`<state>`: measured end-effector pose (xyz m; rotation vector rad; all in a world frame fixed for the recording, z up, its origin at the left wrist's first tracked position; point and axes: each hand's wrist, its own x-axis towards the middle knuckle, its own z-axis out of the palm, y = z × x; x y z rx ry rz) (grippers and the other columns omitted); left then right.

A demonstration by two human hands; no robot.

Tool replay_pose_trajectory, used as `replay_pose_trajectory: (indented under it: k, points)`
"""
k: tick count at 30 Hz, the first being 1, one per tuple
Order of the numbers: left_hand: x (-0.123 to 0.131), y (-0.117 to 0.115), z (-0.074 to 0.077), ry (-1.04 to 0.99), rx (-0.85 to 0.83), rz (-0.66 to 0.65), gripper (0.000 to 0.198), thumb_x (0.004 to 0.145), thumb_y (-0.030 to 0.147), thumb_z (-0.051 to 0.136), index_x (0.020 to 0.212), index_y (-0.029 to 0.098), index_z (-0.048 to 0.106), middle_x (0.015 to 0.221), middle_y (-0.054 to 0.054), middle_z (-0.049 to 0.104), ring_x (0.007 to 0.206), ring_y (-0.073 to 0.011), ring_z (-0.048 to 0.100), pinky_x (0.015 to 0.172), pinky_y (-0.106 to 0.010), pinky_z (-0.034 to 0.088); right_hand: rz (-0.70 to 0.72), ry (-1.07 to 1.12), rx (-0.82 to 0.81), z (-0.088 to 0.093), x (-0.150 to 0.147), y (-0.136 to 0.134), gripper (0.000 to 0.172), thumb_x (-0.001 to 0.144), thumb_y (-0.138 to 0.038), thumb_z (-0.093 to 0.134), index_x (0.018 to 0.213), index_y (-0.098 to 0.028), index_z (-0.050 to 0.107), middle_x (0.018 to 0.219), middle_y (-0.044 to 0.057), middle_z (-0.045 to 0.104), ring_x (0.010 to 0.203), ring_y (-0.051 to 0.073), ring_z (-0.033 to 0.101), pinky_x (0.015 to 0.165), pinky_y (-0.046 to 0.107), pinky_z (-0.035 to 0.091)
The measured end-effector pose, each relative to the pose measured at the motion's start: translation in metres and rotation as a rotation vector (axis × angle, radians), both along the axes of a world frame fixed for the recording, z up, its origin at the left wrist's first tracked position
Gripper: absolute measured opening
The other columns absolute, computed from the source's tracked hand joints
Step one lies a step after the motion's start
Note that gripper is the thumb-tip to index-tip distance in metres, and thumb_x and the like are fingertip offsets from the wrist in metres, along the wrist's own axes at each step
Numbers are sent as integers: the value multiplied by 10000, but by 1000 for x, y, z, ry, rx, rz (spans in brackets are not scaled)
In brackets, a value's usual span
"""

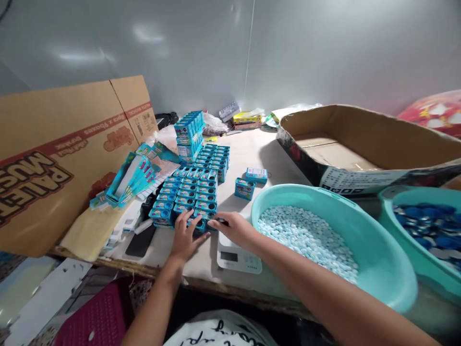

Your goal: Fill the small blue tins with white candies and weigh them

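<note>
Small blue caramel candy boxes (pixel 186 187) with round dark openings on top stand in tight rows in front of me. My left hand (pixel 186 234) rests with fingers spread on the nearest boxes of the block. At the block's near right corner, my right hand (pixel 234 229) has its thumb and fingers closed around a candy box (pixel 212 225), mostly hidden by the fingers. Under my right wrist lies a white digital scale (pixel 238 259). Two more boxes sit apart to the right: one upright (pixel 245 189), another behind it (pixel 257 175).
A turquoise tub (pixel 382 259) of pale blue candies stands right; another tub (pixel 387 194) holds blue lids. Behind them is an open cardboard box (pixel 324 129). Flattened blue cartons (pixel 133 180), a dark phone (pixel 141 242) and a large carton (pixel 72 158) lie left. Boxes are stacked (pixel 189 137) behind.
</note>
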<state>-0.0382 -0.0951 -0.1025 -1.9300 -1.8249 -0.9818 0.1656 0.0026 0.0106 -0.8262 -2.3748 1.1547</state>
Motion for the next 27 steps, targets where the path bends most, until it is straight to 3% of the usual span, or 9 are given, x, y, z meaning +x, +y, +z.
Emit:
replay_pose_trajectory:
  k: [4, 7, 9, 12, 14, 19, 24, 27]
  points:
    - [2, 0, 2, -9, 19, -11, 471, 887, 408, 748, 1311, 249, 620, 1397, -141, 526, 1404, -338, 426, 1156, -532, 421, 136, -210, 392, 29, 12, -30, 364, 1017, -470, 504, 868, -193, 688, 740, 56, 668, 626, 151, 551, 584, 271, 278]
    - [8, 1, 6, -51, 55, 6, 447, 869, 374, 765, 1274, 241, 632, 1404, -145, 515, 1390, -338, 436, 1143, -529, 435, 164, -383, 534, 28, 31, -74, 399, 1014, -511, 501, 825, -207, 677, 714, 67, 684, 572, 170, 578, 548, 310, 246]
    - [10, 1, 8, -85, 77, 24, 402, 860, 328, 766, 1232, 232, 647, 1391, -148, 513, 1364, -335, 457, 1133, -528, 442, 70, -391, 564, 9, 52, -99, 435, 1050, -477, 417, 797, -221, 661, 686, 59, 681, 575, 187, 611, 547, 324, 275]
    - [7, -2, 8, -158, 110, 65, 359, 858, 265, 743, 1203, 205, 661, 1341, -164, 532, 1318, -335, 484, 1124, -540, 440, -225, -335, 605, -31, 91, -122, 531, 1082, -440, 287, 768, -224, 656, 688, 72, 687, 623, 199, 667, 577, 324, 357]
    - [-1, -4, 8, -210, 125, 129, 336, 858, 247, 725, 1186, 191, 671, 1321, -173, 546, 1312, -348, 482, 1126, -564, 424, -322, -324, 621, -57, 114, -127, 515, 1074, -457, 311, 813, -225, 690, 733, 91, 715, 665, 210, 691, 627, 320, 413]
    - [-14, -4, 8, -202, 136, 166, 251, 870, 287, 722, 1104, 200, 708, 1327, -160, 596, 1382, -362, 449, 1175, -551, 359, -485, -377, 677, -106, 140, -122, 534, 1045, -494, 338, 841, -225, 751, 713, 80, 757, 566, 203, 676, 529, 290, 411]
    - [-12, -2, 10, -178, 40, 171, 270, 824, 268, 772, 1084, 248, 699, 1358, -112, 640, 1415, -385, 437, 1227, -652, 143, -809, -403, 761, -131, 133, -114, 525, 1017, -465, 383, 792, -204, 780, 661, 102, 747, 617, 243, 703, 587, 296, 480]
    - [-11, -2, 12, -194, -20, 170, 294, 815, 251, 764, 1098, 250, 685, 1408, -111, 611, 1444, -390, 400, 1224, -670, 116, -858, -341, 763, -133, 131, -111, 512, 1011, -485, 408, 809, -197, 780, 767, 119, 781, 714, 267, 738, 660, 314, 526]
